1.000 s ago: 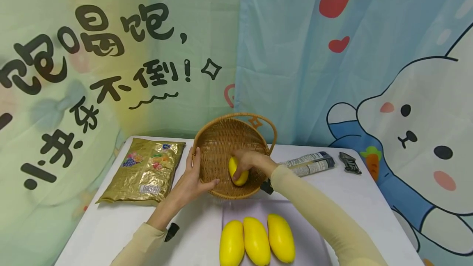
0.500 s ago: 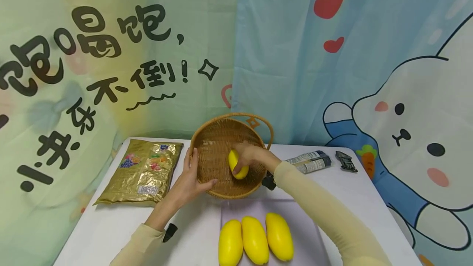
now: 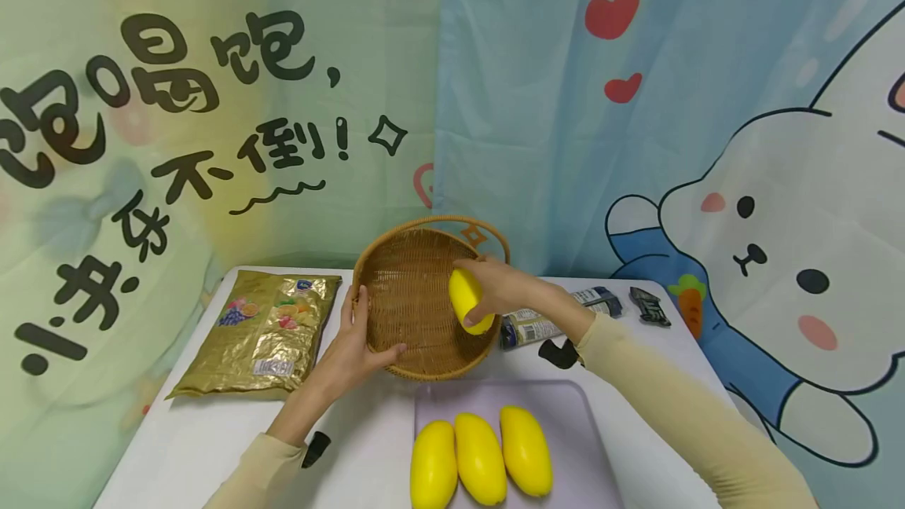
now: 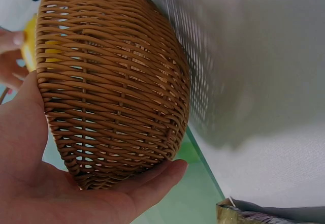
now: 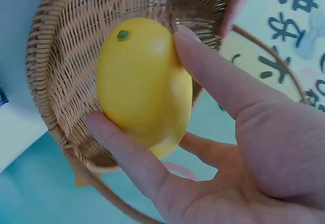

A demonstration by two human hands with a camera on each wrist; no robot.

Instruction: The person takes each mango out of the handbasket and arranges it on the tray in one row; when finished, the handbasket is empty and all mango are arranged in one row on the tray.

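A brown wicker basket (image 3: 403, 305) with a hooped handle is tipped toward me, its opening facing forward. My left hand (image 3: 353, 360) grips its left side, thumb at the rim and fingers under the woven outside, as the basket (image 4: 117, 82) shows in the left wrist view. My right hand (image 3: 505, 289) holds a yellow mango (image 3: 468, 302) between thumb and fingers at the basket's right side. In the right wrist view a small green stem spot marks the mango (image 5: 144, 82). Three more mangoes (image 3: 481, 458) lie side by side on a lavender tray (image 3: 576, 422).
On the white table's left lies a gold bag (image 3: 272, 328) with fruit pictures. Behind my right wrist is a silver and dark blue package (image 3: 601, 301), with a small black packet (image 3: 649, 306) farther right. A printed curtain (image 3: 509, 100) hangs behind the table.
My right hand has lifted the mango from inside the basket toward its right rim. My left hand keeps its grip on the basket. The head view has shifted slightly right.
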